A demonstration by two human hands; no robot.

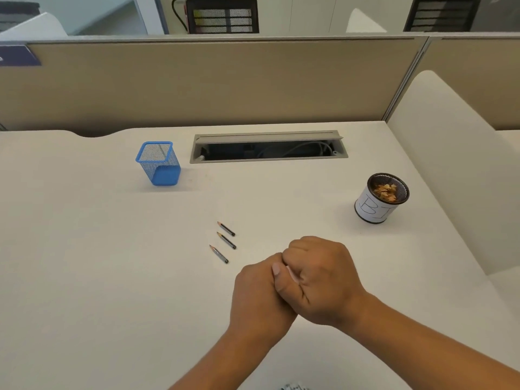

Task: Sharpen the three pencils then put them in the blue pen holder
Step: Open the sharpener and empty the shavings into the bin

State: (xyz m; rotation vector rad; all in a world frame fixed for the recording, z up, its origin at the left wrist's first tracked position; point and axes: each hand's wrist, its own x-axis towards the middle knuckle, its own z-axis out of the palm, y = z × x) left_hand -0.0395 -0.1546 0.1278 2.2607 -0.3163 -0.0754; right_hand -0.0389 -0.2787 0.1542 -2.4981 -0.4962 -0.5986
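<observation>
Three short dark pencils lie side by side mid-desk, their pointed tips toward the far left: the far one (226,229), the middle one (226,240) and the near one (219,254). The blue mesh pen holder (159,164) stands upright at the back left, and nothing shows inside it. My left hand (259,296) and my right hand (323,277) are pressed together just right of the pencils, without touching them. The right hand's fingers and thumb wrap over the curled left fingers. A pale sliver shows between the hands; I cannot tell what it is.
A round black mesh cup (380,199) wrapped in white paper holds pencil shavings at the right. An open cable slot (267,147) runs along the back of the white desk (98,263), in front of a beige partition (197,83). A low white divider (450,164) borders the right side.
</observation>
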